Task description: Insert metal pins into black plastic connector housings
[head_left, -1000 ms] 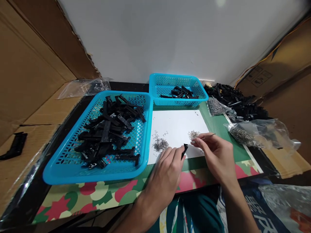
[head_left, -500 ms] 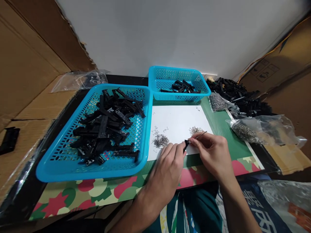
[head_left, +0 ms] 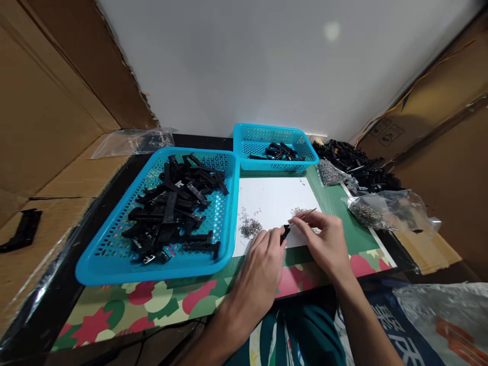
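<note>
Above the front of the white sheet [head_left: 272, 195], my left hand [head_left: 263, 264] is closed around a small black plastic part [head_left: 284, 233]. My right hand [head_left: 326, 241] pinches a thin metal tool [head_left: 309, 212], whose tip sits close to the part's upper end. Whether tip and part touch, I cannot tell. Left of my fingers lies a pile of small bent wire springs [head_left: 251, 228], with several loose ones around it. A second pile of springs [head_left: 297, 210] lies behind my right fingers, partly hidden.
A large blue basket [head_left: 232, 234] of black parts [head_left: 171, 203] stands at left, a smaller blue basket [head_left: 274, 165] behind the sheet. Bags of springs [head_left: 330, 174] and a heap of black parts [head_left: 366, 165] lie at right. Cardboard [head_left: 57, 76] walls the left side.
The camera view has shifted, so baskets and sheet sit lower in the picture. Both hands keep their grips, with the tool tip still near the black part.
</note>
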Tool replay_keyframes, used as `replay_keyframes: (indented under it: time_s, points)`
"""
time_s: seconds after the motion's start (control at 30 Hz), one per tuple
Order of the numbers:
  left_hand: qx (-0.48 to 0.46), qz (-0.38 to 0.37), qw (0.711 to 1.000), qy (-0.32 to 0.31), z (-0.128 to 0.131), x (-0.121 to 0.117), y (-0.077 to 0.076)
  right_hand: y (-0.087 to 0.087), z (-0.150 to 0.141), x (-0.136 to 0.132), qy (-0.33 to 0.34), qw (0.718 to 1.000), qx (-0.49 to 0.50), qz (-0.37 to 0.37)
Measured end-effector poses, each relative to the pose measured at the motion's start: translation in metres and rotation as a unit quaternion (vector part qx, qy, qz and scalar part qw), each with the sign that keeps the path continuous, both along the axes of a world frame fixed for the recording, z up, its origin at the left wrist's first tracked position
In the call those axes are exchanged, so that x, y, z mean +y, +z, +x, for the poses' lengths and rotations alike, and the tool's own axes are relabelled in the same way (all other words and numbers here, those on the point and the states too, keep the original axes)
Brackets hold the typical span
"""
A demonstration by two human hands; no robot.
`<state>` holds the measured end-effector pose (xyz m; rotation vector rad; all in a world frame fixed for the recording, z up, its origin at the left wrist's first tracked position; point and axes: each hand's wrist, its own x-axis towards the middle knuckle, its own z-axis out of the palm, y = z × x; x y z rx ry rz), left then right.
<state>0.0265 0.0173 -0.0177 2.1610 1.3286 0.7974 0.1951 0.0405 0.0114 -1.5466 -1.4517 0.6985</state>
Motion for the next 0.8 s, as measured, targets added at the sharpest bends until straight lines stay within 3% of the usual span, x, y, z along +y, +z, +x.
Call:
replay_keyframes:
  time_s: [0.1, 0.23, 0.3, 0.5, 0.63, 0.8]
  points:
    - [-0.059, 0.008, 0.998, 0.016, -0.002, -0.003, 0.005, 0.014, 0.003, 0.025, 0.044, 0.998, -0.026, 0.041]
    - [-0.071, 0.035, 0.996, -0.037, -0.007, -0.007, 0.015, 0.018, -0.001, 0.071, 0.258, 0.958, -0.119, -0.04]
    - [-0.065, 0.035, 0.996, -0.058, -0.008, -0.007, 0.017, 0.011, -0.007, 0.087, 0.317, 0.939, -0.125, -0.047]
    - [-0.034, -0.001, 0.999, 0.001, -0.007, -0.004, 0.013, -0.005, -0.019, 0.106, 0.338, 0.933, -0.119, -0.037]
    - [-0.004, 0.005, 1.0, 0.002, -0.007, -0.004, 0.01, -0.004, -0.019, 0.112, 0.364, 0.922, -0.128, -0.044]
    - [-0.051, -0.04, 0.998, 0.004, -0.008, -0.002, 0.011, 0.002, -0.016, 0.118, 0.4, 0.906, -0.118, -0.065]
